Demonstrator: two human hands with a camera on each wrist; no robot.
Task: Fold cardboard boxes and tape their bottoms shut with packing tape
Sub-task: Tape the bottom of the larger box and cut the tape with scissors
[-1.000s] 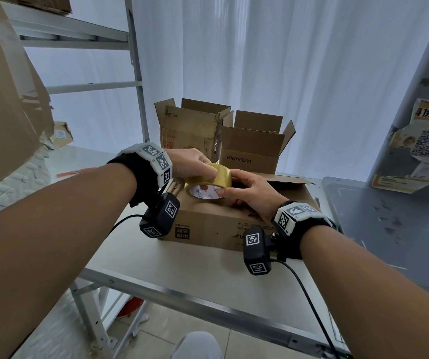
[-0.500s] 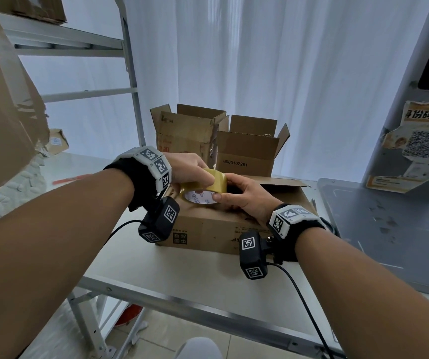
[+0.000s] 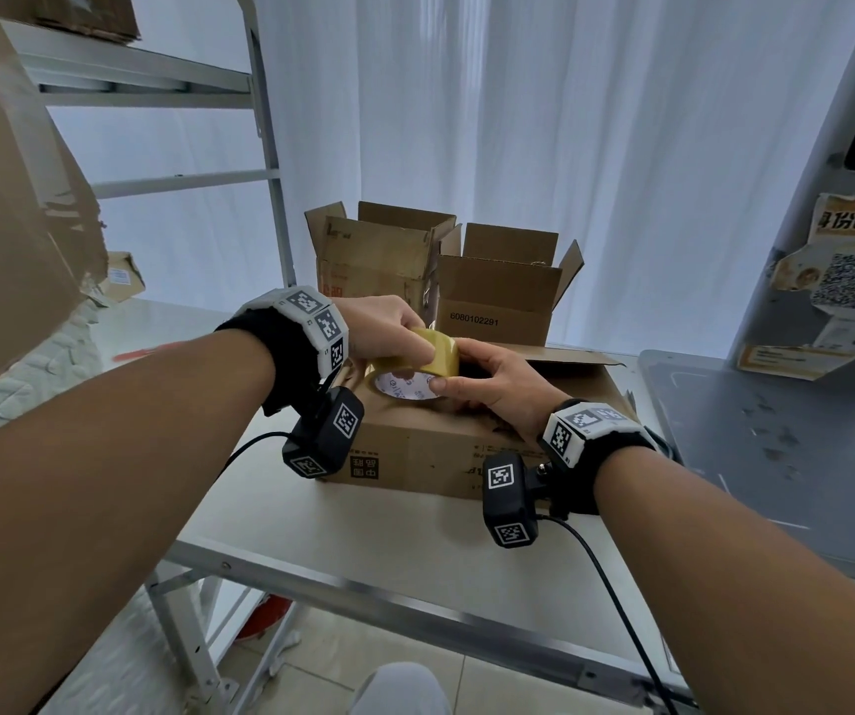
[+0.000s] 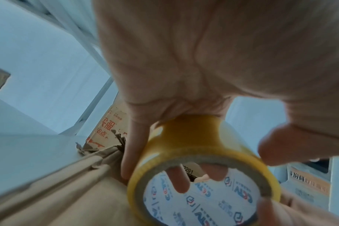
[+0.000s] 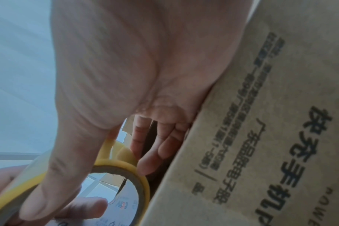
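Observation:
A yellow roll of packing tape point(image 3: 428, 359) with a white printed core stands on edge on top of a flat brown cardboard box point(image 3: 415, 451) on the white table. My left hand point(image 3: 389, 327) grips the roll from the left, fingers curled over its outer band. My right hand point(image 3: 492, 381) holds it from the right, thumb on the near rim and fingers behind. In the left wrist view the tape point(image 4: 199, 160) fills the lower middle. In the right wrist view the tape point(image 5: 124, 165) sits under my thumb, beside the printed box side point(image 5: 261, 122).
Two open cardboard boxes point(image 3: 379, 255) point(image 3: 497, 296) stand behind the flat one. A metal shelf frame point(image 3: 270, 188) rises at the left, with torn cardboard point(image 3: 7, 224) nearer me. A grey mat point(image 3: 776, 456) covers the table's right side. White curtains hang behind.
The view has shifted slightly. Both hands stay on the tape roll above the box, and the roll has tilted a little between them.

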